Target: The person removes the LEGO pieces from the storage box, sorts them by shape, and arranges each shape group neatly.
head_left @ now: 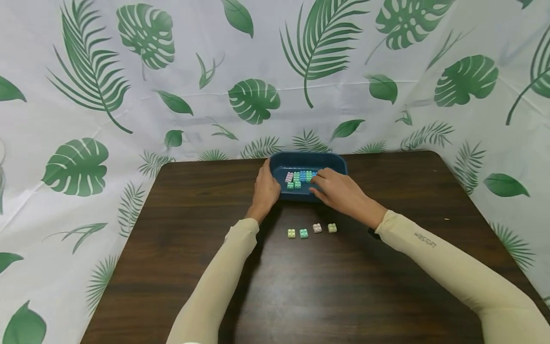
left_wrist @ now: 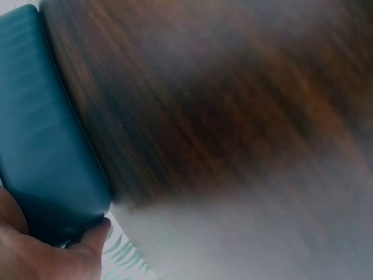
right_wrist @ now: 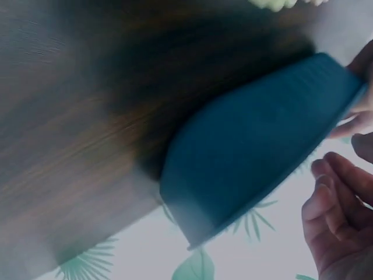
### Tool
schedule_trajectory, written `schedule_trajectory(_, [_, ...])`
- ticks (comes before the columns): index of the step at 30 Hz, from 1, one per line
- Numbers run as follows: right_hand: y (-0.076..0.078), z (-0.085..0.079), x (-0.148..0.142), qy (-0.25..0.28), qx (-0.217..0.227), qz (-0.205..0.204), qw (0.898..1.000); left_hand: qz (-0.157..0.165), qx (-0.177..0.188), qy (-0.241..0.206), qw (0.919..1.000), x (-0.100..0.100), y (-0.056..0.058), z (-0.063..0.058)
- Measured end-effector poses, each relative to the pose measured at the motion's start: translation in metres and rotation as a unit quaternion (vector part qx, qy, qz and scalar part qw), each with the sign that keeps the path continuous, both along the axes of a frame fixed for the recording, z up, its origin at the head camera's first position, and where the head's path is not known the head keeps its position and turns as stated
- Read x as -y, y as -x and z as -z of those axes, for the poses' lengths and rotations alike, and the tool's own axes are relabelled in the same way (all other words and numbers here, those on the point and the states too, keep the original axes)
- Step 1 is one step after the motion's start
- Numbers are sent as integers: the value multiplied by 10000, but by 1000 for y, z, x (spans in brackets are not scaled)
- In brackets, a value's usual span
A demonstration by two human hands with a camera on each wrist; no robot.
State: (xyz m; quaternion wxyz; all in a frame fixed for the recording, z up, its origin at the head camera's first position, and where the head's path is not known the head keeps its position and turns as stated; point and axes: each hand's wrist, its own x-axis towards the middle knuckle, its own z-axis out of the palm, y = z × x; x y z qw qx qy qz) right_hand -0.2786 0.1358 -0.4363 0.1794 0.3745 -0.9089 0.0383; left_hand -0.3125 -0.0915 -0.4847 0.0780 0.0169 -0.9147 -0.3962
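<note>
A dark blue plastic tray stands at the back of the table, with pink, green and blue toy bricks inside it. My left hand holds the tray's left end; the left wrist view shows its fingers against the tray corner. Over the right part of the tray is my right hand, its fingers bent close to the blue bricks. In the right wrist view its fingertips show above the rim, and no brick is visible between them. Part of the tray's inside is hidden behind this hand.
In front of the tray, small bricks lie in a loose row: a yellow brick, a teal brick, a pale pink brick and a yellow-green brick. A leaf-patterned curtain hangs behind the dark wooden table.
</note>
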Motion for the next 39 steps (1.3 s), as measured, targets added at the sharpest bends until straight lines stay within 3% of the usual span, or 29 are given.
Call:
schedule_trajectory(6, [32, 7, 27, -171, 571, 318, 9977, -21, -41, -10, 10000, 1, 0, -1])
schedule_trajectory(14, [56, 14, 44, -394, 1345, 611, 9882, 21, -4, 52, 10000, 3, 1, -3])
schedule_trajectory(29, [68, 17, 48, -405, 1977, 840, 9758, 91, 8, -42, 9999, -1, 1, -3])
schedule_trajectory(39, [72, 20, 50, -327, 2103, 665, 9748, 20, 81, -75, 9999, 1, 0, -3])
